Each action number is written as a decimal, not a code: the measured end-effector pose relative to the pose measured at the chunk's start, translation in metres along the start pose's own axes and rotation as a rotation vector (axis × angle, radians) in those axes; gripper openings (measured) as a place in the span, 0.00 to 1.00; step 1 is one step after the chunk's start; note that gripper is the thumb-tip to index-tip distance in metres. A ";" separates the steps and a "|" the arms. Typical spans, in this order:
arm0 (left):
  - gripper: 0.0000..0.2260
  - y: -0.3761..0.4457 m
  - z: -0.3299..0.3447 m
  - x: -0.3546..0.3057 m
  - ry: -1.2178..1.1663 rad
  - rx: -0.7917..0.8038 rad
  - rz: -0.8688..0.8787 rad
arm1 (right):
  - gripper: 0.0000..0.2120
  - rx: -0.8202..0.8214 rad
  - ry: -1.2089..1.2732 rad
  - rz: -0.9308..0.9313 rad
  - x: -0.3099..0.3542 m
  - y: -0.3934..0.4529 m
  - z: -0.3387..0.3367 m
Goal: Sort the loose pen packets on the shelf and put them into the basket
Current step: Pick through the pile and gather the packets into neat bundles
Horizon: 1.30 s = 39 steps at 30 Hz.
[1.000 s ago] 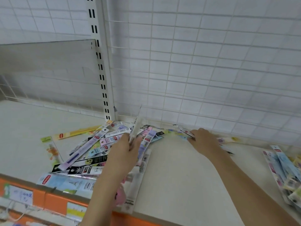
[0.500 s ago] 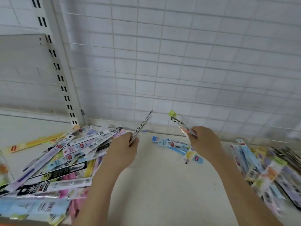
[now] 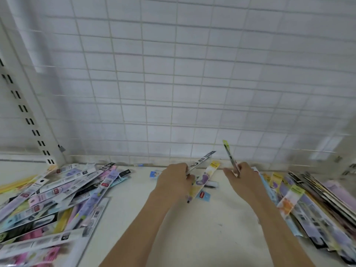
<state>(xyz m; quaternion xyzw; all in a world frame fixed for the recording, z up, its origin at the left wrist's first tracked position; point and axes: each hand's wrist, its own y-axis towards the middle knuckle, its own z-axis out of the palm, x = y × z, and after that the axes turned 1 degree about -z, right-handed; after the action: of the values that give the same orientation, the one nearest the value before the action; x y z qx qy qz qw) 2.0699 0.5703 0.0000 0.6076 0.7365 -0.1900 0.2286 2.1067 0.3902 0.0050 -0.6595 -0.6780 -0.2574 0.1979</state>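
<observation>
My left hand grips a long pen packet with a black-and-white header, tilted up toward the back grid. A packet with a yellow-green top stands almost upright, pinched in my right hand. Between and under my hands a few packets lie on the white shelf, one yellow with a purple figure. A big loose heap of packets covers the shelf's left side. A more ordered row of packets lies at the right. No basket is in view.
A white wire grid panel closes the back of the shelf. A slotted white upright stands at the back left. A small blue packet lies near the back edge.
The view has swung right and both hands moved right with their packets, away from the left heap toward the shelf's middle. The right-hand row has come more into view.
</observation>
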 end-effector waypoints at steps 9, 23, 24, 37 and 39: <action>0.16 0.022 0.035 -0.032 0.209 0.025 -0.120 | 0.17 0.053 0.127 0.040 -0.022 0.013 -0.010; 0.09 -0.008 -0.054 0.045 -0.180 -0.341 -0.281 | 0.09 0.297 -0.165 -0.263 0.018 0.022 0.022; 0.09 -0.013 -0.057 0.049 -0.228 -0.351 -0.325 | 0.07 0.323 -0.162 -0.301 0.024 0.022 0.027; 0.18 -0.048 -0.069 0.077 -0.229 -0.408 -0.360 | 0.12 0.409 -0.496 -0.544 0.054 0.021 0.052; 0.17 -0.050 -0.069 0.078 -0.238 -0.414 -0.354 | 0.07 0.421 -0.491 -0.507 0.054 0.023 0.047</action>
<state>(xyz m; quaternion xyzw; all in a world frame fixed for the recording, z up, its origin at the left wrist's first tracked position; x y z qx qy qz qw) 2.0009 0.6621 0.0131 0.3834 0.8222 -0.1425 0.3959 2.1303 0.4614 0.0023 -0.4586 -0.8839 0.0115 0.0912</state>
